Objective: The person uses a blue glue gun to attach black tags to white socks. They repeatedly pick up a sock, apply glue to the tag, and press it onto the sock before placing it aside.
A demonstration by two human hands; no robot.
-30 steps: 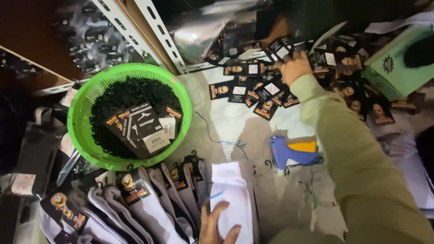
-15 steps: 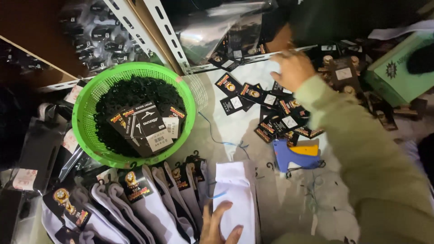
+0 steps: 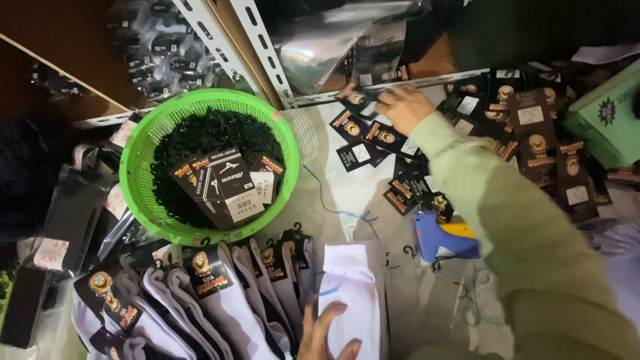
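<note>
My left hand (image 3: 325, 335) lies at the bottom edge, fingers spread flat on a folded white sock (image 3: 351, 293). My right hand (image 3: 404, 107), in a green sleeve, reaches to the far side over a scatter of black label cards (image 3: 390, 140). Its fingers are pinched on one black card (image 3: 357, 99) at the left end of that scatter. A row of white and grey socks (image 3: 220, 300), each with a black label and hook, lies fanned to the left of my left hand.
A green round basket (image 3: 143, 160) at the left holds black plastic hooks and a few black cards. A blue and yellow tagging gun (image 3: 443, 237) lies under my right forearm. A green box (image 3: 603, 117) stands at the right. Slotted metal shelf rails (image 3: 263, 50) run along the back.
My right hand has moved left along the scattered cards, from the right part of the pile to its left end. My left hand has stayed on the white sock.
</note>
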